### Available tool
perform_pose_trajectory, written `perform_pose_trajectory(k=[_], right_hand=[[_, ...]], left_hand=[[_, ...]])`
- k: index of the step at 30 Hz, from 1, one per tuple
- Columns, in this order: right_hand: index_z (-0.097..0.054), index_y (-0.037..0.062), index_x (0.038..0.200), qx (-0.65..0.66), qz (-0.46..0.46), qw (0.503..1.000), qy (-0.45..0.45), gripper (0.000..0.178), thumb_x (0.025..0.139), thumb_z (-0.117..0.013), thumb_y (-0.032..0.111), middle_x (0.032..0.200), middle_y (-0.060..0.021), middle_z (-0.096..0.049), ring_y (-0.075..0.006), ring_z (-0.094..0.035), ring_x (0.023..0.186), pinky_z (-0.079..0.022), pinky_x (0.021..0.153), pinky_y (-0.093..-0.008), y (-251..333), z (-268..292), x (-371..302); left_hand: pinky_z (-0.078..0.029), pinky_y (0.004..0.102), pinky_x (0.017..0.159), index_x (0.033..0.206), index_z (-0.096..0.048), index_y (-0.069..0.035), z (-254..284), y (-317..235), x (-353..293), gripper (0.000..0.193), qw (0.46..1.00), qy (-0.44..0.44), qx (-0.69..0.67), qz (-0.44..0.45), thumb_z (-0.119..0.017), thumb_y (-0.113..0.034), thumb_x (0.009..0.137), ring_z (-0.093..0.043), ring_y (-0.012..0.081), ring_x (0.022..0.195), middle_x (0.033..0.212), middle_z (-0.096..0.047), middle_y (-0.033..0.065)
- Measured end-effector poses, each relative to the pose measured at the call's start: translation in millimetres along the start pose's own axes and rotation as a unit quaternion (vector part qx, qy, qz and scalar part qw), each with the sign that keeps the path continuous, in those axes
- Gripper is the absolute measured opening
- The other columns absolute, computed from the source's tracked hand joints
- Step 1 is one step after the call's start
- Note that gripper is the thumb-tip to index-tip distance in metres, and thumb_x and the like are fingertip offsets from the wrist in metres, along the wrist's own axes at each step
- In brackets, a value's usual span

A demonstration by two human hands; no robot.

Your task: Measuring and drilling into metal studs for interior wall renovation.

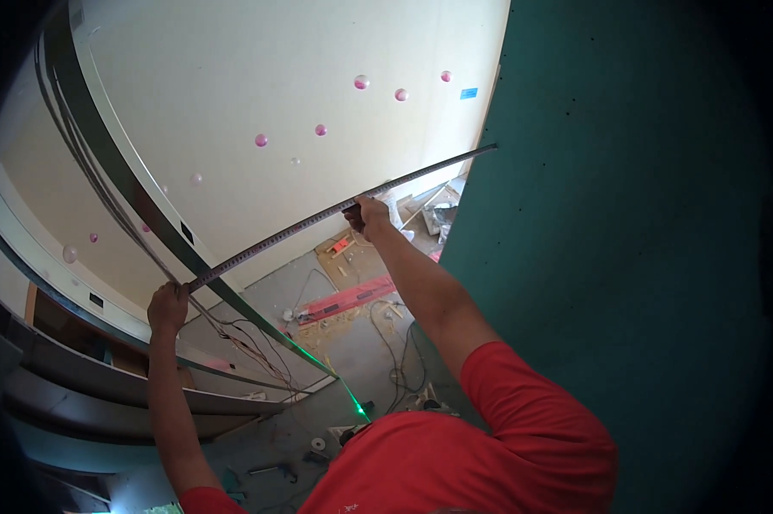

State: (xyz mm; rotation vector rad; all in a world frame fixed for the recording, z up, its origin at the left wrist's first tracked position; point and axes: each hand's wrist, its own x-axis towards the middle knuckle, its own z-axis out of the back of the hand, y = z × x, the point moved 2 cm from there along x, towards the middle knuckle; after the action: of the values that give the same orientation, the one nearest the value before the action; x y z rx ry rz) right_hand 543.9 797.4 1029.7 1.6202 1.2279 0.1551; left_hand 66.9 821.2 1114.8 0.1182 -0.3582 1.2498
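A tape measure's dark blade (275, 237) stretches slantwise across the picture, rising from lower left to the dark green board at the right. My left hand (168, 308) is closed around its lower left end, beside the edge of a tall dark upright panel (135, 184). Whether the case or the blade's end lies in those fingers is hidden. Partway along, my right hand (367, 218) grips the blade from beneath with bent fingers. The far tip lies over the edge of the green board (592, 257).
Behind stands a cream wall (258, 68) with pink balloon pictures. Grey cables (86, 163) run down the upright panel. A green laser line (356, 406) crosses the floor. Below lie a red strip (348, 297), wood scraps, loose cords (395, 351) and tools. Curved shelving (104, 377) stands at the left.
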Motion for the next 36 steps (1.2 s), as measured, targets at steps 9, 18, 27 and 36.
perform_pose_trajectory(k=[9, 18, 27, 36], right_hand=[[-0.056, 0.0090, 0.081, -0.059, 0.085, 0.991, 0.079, 0.023, 0.091, -0.051, 0.030, 0.067, -0.0069, -0.058, -0.0186, -0.057, 0.054, -0.045, 0.043, -0.0324, -16, 7, 44], [-0.061, 0.0062, 0.088, -0.031, 0.029, 0.994, 0.104, 0.022, 0.091, -0.052, 0.026, 0.069, -0.0080, -0.066, -0.0179, -0.060, 0.053, -0.050, 0.045, -0.0265, -2, 6, 38], [-0.061, 0.0070, 0.087, -0.025, 0.015, 0.994, 0.102, 0.021, 0.092, -0.052, 0.026, 0.072, -0.0072, -0.067, -0.0173, -0.063, 0.060, -0.050, 0.048, -0.0259, 5, 7, 27], [-0.062, 0.0060, 0.087, -0.023, 0.020, 0.994, 0.103, 0.023, 0.092, -0.051, 0.026, 0.071, -0.0079, -0.067, -0.0173, -0.064, 0.060, -0.050, 0.046, -0.0254, 5, 6, 29]], left_hand=[[-0.047, 0.0509, 0.075, 0.085, -0.060, -0.002, -22, 22, 4, 0.038, 0.998, 0.044, 0.041, 0.000, -0.047, -0.038, 0.089, -0.061, 0.0393, 0.085, 0.087, -0.063, 0.0203], [-0.049, 0.0456, 0.083, 0.091, -0.065, -0.006, -1, 7, 1, 0.046, 0.990, 0.094, -0.009, 0.103, -0.047, -0.047, 0.088, -0.062, 0.0331, 0.096, 0.096, -0.065, 0.0162], [-0.049, 0.0441, 0.084, 0.094, -0.066, -0.005, 3, 5, 2, 0.049, 0.988, 0.105, -0.034, 0.106, -0.048, -0.050, 0.087, -0.062, 0.0318, 0.097, 0.096, -0.066, 0.0161], [-0.049, 0.0439, 0.082, 0.092, -0.066, -0.007, -5, 15, 6, 0.048, 0.987, 0.119, -0.024, 0.109, -0.049, -0.051, 0.084, -0.063, 0.0314, 0.094, 0.094, -0.066, 0.0143]])
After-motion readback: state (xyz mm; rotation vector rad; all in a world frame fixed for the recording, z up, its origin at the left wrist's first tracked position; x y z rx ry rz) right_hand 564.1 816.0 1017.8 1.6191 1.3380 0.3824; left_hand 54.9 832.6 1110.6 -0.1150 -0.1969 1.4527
